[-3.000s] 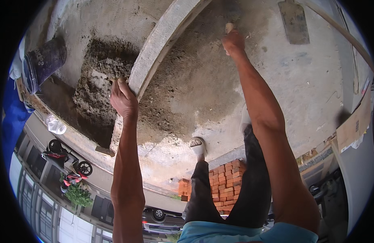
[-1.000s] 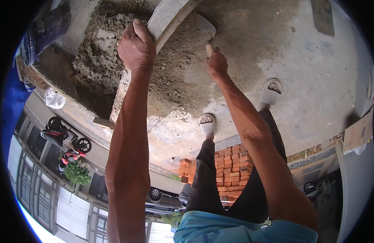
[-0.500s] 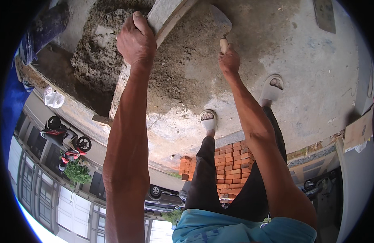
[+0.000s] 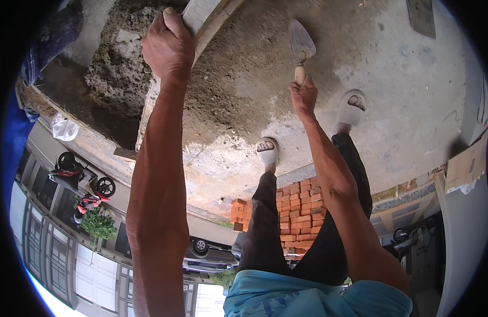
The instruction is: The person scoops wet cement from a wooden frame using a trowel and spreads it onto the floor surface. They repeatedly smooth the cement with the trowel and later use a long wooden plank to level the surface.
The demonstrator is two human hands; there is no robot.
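Note:
My right hand (image 4: 304, 99) is closed round the wooden handle of a pointed trowel (image 4: 301, 42). Its metal blade points away from me over the damp concrete floor. At the upper left, my left hand (image 4: 168, 45) grips a long pale board (image 4: 204, 18), its fingers mostly hidden behind the edge. That board stretches beyond the top of the picture and also shows lower down beside my forearm. Left of the hand lies a rough grey-brown heap of mortar or sand (image 4: 117, 68), with a dark hollow (image 4: 114, 124) below it.
Sandy crumbs (image 4: 217, 105) cover the floor between my arms. My sandalled feet (image 4: 266, 150) stand on the concrete, with stacked red bricks (image 4: 302, 211) behind them. A flat grey plate (image 4: 421, 17) lies at the upper right, a white plastic bag (image 4: 64, 128) at the left.
The trowel has swung nearer to me and its blade now shows more fully. My right hand has drawn slightly back. The left hand keeps its hold as the view shifts a little.

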